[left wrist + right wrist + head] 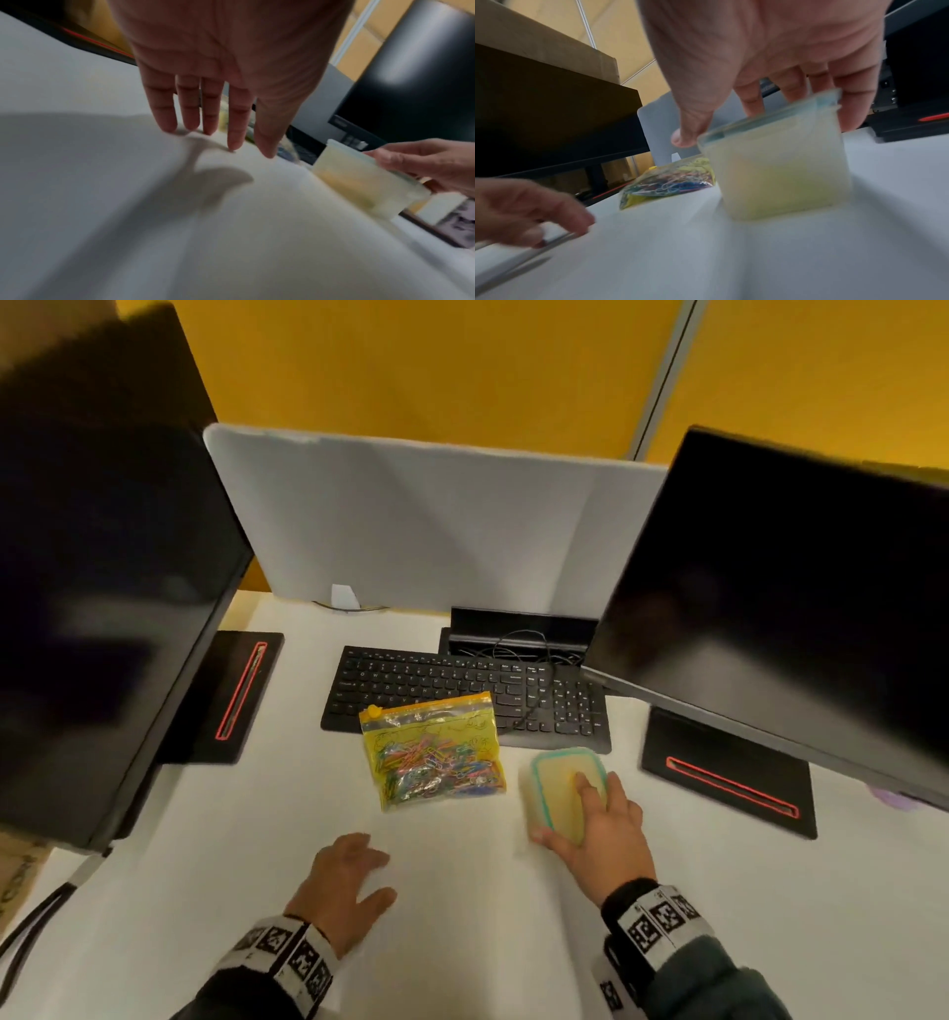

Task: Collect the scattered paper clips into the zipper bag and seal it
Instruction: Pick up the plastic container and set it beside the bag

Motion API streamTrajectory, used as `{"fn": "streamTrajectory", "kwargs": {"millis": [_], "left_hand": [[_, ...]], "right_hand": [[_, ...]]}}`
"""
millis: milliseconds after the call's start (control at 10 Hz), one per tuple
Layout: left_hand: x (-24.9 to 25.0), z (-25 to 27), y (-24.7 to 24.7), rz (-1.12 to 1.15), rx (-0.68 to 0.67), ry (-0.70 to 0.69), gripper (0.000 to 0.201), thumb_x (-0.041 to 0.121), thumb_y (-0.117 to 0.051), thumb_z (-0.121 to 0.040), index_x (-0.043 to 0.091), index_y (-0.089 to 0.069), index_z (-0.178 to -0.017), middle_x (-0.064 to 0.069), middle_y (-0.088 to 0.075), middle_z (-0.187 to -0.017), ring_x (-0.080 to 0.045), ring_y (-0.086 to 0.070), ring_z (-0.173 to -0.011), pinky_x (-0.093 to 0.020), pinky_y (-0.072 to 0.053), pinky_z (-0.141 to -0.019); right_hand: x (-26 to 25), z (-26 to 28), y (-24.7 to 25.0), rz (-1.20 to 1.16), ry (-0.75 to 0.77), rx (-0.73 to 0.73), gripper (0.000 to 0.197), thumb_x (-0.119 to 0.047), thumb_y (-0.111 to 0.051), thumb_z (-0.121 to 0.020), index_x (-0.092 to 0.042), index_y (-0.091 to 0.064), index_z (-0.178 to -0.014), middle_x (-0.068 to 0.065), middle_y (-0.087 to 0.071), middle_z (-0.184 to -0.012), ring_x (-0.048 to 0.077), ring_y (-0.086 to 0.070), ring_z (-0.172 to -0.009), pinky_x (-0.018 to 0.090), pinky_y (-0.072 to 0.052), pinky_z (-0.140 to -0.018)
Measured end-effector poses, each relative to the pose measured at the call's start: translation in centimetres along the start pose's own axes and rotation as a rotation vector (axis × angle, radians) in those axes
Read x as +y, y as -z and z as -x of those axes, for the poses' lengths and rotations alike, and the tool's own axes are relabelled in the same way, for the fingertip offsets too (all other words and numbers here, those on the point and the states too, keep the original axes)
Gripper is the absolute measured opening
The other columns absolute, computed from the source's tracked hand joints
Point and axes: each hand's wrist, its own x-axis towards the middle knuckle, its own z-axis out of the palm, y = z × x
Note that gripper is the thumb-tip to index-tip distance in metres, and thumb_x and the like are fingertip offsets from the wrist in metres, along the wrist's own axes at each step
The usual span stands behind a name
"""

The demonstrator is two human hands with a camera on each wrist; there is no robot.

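Note:
A clear zipper bag (434,752) with yellow print, full of coloured paper clips, lies flat on the white desk (462,916) against the keyboard's front edge. Its yellow slider (371,711) sits at the bag's left end. The bag (670,182) also shows in the right wrist view. My right hand (603,821) grips a small translucent container (560,788) with a teal-rimmed lid, just right of the bag, thumb on one side and fingers on the other (780,166). My left hand (354,870) hovers low in front of the bag, fingers (164,113) straight, tips at the desk, holding nothing.
A black keyboard (462,685) lies behind the bag, with a dock and cables (518,639) beyond it. Dark monitors (102,608) (780,608) overhang both sides on black bases (729,773). A grey divider (421,521) closes off the back.

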Motion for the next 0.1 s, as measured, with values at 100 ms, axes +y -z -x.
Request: {"fn": "streamTrajectory", "kwargs": {"millis": [100], "left_hand": [[-3.15, 1.48, -0.18, 0.092, -0.062, 0.019, 0.052, 0.053, -0.063, -0.068, 0.057, -0.043, -0.116, 0.01, -0.021, -0.146, -0.016, -0.02, -0.138, -0.03, -0.018, -0.116]], "right_hand": [[-0.89, -1.27, 0.27, -0.03, 0.015, -0.058, 0.092, -0.068, -0.053, -0.076, -0.026, -0.013, -0.147, 0.008, 0.0, -0.157, 0.031, -0.025, -0.135, 0.038, -0.032, -0.109]]}}
